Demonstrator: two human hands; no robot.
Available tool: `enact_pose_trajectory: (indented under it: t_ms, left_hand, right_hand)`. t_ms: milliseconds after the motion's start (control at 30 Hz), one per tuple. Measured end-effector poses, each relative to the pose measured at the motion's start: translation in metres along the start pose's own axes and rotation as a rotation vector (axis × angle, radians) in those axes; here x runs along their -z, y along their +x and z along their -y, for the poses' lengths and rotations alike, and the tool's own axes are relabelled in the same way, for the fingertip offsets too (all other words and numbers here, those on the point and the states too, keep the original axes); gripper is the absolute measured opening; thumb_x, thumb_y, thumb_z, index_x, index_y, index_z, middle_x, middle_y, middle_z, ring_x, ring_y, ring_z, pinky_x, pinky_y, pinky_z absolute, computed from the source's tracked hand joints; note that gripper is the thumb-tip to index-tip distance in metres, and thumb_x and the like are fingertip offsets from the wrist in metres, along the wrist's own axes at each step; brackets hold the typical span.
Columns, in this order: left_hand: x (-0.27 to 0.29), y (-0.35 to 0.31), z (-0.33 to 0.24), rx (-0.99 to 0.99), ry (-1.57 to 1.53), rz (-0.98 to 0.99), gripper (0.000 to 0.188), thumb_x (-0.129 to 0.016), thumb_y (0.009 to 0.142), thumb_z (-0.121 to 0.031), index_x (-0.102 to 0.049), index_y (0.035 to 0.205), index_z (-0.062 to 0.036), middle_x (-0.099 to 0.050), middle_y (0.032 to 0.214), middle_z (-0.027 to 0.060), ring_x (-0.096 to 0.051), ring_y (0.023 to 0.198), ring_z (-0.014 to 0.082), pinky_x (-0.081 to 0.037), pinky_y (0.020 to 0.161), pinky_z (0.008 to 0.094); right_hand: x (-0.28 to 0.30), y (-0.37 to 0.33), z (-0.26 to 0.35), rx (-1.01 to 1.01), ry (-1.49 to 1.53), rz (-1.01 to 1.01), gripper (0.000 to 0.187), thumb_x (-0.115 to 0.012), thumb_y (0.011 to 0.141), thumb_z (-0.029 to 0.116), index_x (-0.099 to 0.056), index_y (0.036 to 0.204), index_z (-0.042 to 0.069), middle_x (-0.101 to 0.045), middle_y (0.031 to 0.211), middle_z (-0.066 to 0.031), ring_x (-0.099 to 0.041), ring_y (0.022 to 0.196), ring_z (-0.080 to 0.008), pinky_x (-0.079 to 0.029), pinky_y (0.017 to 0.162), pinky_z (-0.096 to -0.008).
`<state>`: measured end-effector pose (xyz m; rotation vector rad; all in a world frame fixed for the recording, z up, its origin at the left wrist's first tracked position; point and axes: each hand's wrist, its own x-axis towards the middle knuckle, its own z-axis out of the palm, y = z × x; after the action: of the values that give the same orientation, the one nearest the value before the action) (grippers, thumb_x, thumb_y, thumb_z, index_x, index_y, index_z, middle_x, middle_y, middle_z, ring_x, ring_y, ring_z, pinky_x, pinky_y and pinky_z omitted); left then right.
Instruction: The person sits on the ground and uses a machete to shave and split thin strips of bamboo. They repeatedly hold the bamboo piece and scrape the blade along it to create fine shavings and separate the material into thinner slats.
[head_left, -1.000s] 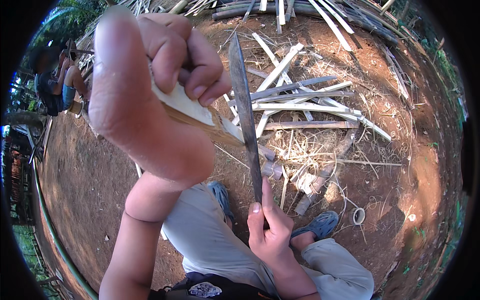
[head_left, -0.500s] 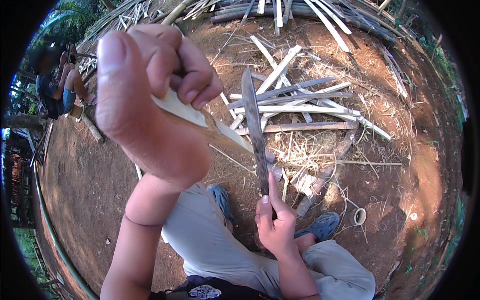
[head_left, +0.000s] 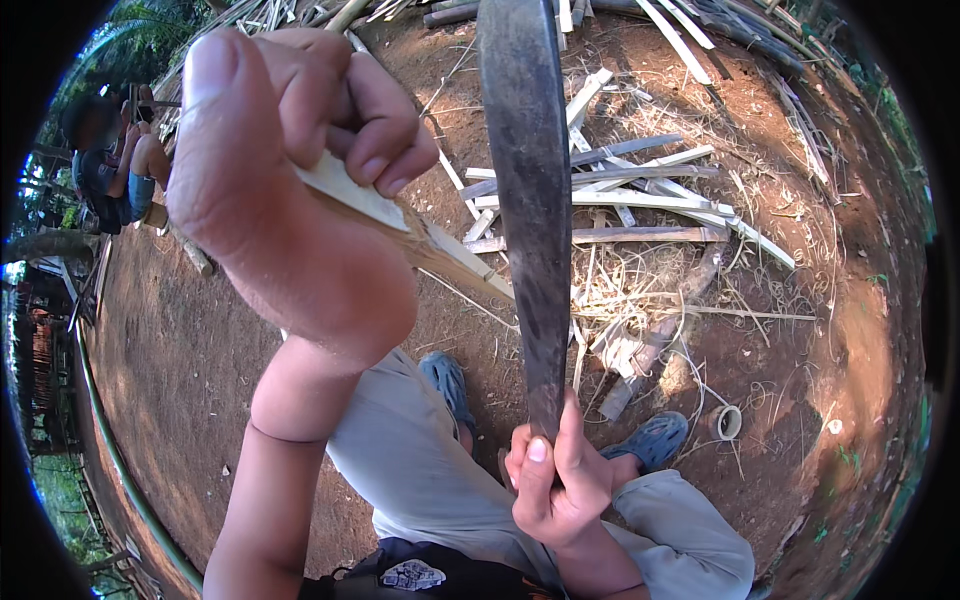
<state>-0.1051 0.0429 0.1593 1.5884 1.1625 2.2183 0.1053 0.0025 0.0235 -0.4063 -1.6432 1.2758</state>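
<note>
Holds one bamboo strip (head_left: 422, 240) in tightly curled left hand (head_left: 280, 230), on ten-to-four axis, pointing to four o'clock; grips one blade (head_left: 527, 190) in closed right hand (head_left: 560, 488), pointing to twelve, at strip's three o'clock.

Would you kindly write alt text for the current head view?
A person's left hand holds a pale bamboo strip, and the right hand holds a long dark knife that reaches the picture's top edge. More strips lie piled on the ground beyond.
</note>
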Motion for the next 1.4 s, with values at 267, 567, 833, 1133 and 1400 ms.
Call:
enact_pose_trajectory:
  t_ms: [267,567,833,1133,1400]
  left_hand:
    - [0.002,-0.004,-0.003,0.031,-0.087,-0.036,0.038,-0.032,0.102,-0.039,-0.033,0.075,-0.0126,-0.034,0.077,0.0028,-0.033,0.061,0.0119,-0.029,0.053,0.0265]
    - [0.006,-0.007,-0.003,0.006,-0.012,-0.058,0.037,-0.033,0.100,-0.040,-0.034,0.075,-0.0131,-0.031,0.072,0.0015,-0.033,0.062,0.0122,-0.030,0.055,0.0270]
    - [0.011,-0.009,-0.009,-0.004,-0.014,-0.075,0.035,-0.036,0.099,-0.039,-0.037,0.073,-0.0149,-0.039,0.077,0.0023,-0.037,0.065,0.0133,-0.033,0.058,0.0273]
    - [0.012,-0.003,-0.001,-0.071,0.017,-0.160,0.034,-0.043,0.095,-0.039,-0.039,0.072,-0.0153,-0.043,0.073,-0.0006,-0.037,0.063,0.0122,-0.033,0.056,0.0269]
    - [0.015,0.006,0.007,-0.085,0.130,-0.302,0.033,-0.035,0.101,-0.038,-0.039,0.079,-0.0136,-0.041,0.076,0.0014,-0.037,0.065,0.0138,-0.035,0.058,0.0291]
  right_hand:
    - [0.000,-0.004,-0.012,-0.061,-0.158,0.093,0.055,-0.059,0.091,-0.008,-0.049,0.145,-0.005,-0.060,0.071,-0.0103,-0.056,0.057,-0.0150,-0.048,0.056,-0.0276]
    - [-0.001,0.001,-0.010,-0.238,-0.125,0.120,0.055,-0.058,0.093,-0.008,-0.049,0.146,-0.002,-0.058,0.070,-0.0120,-0.053,0.056,-0.0136,-0.048,0.058,-0.0257]
    - [-0.008,-0.023,-0.025,-0.292,-0.140,0.093,0.059,-0.058,0.093,-0.003,-0.043,0.150,-0.002,-0.056,0.072,-0.0105,-0.054,0.055,-0.0131,-0.050,0.059,-0.0284]
    - [-0.009,-0.030,-0.056,-0.356,-0.235,0.084,0.052,-0.054,0.095,-0.004,-0.046,0.147,-0.004,-0.064,0.079,-0.0145,-0.056,0.068,-0.0066,-0.048,0.065,-0.0232]
    - [-0.014,-0.034,-0.080,-0.455,-0.314,-0.015,0.052,-0.056,0.095,-0.002,-0.049,0.147,0.000,-0.053,0.067,-0.0102,-0.049,0.059,-0.0086,-0.046,0.058,-0.0258]
